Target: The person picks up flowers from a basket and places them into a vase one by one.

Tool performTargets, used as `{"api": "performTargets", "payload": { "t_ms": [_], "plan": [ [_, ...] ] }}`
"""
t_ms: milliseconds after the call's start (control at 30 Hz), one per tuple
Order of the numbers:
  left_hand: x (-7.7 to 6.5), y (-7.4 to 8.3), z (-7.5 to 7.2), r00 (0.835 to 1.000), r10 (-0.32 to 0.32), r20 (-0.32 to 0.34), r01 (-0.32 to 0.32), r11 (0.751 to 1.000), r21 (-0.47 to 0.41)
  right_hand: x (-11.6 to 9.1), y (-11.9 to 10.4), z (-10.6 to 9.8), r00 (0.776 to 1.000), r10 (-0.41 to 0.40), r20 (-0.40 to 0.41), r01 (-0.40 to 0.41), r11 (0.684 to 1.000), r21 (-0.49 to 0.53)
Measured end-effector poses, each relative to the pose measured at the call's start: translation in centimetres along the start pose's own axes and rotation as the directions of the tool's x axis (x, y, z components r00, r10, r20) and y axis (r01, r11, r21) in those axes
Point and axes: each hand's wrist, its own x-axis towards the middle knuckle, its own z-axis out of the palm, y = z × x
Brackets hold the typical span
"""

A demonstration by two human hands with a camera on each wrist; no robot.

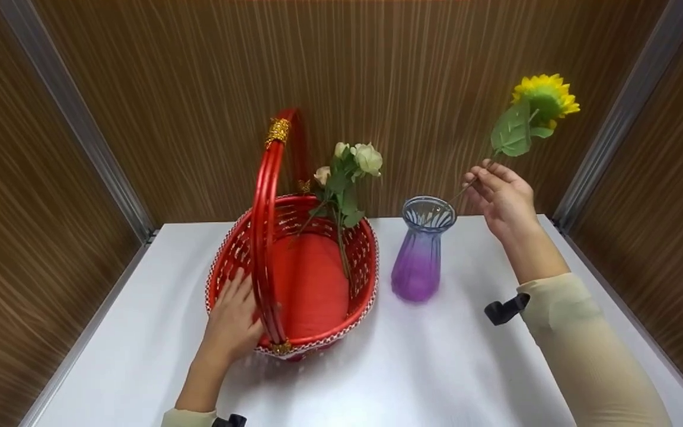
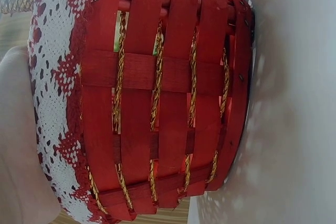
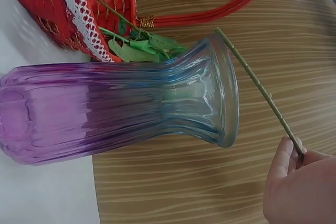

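In the head view my right hand (image 1: 504, 196) pinches the thin stem of a yellow sunflower (image 1: 546, 98), its bloom up and to the right. The stem slants down to the mouth of a glass vase (image 1: 416, 267), clear blue above and purple below. Seen from the right wrist, the stem (image 3: 257, 83) has its cut end right at the vase rim (image 3: 229, 98). My left hand (image 1: 235, 317) rests over the near left rim of a red woven basket (image 1: 371, 296), its fingers extended inside beside the handle. The left wrist view shows the basket's slatted side (image 2: 142, 103) and lace trim.
Pale roses (image 1: 368, 159) with green leaves lean in the basket's back right side. The basket's tall arched handle (image 1: 263, 225) rises near my left hand. A white table (image 1: 341, 391) lies beneath, with wood-grain panels (image 1: 424, 89) at the back and sides.
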Motion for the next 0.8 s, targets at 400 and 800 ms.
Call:
{"api": "performTargets", "payload": {
  "t_ms": [400, 800],
  "plan": [
    [0.04, 0.17, -0.12, 1.0, -0.009, 0.016, 0.009, 1.0, -0.006, 0.35, -0.24, -0.1, 1.0, -0.004, -0.001, 0.004, 1.0, 0.028],
    [-0.02, 0.16, 0.06, 1.0, -0.023, 0.008, 0.023, 1.0, -0.004, 0.33, -0.47, -0.66, 1.0, -0.028, 0.01, 0.027, 0.996, 0.083]
  ]
}}
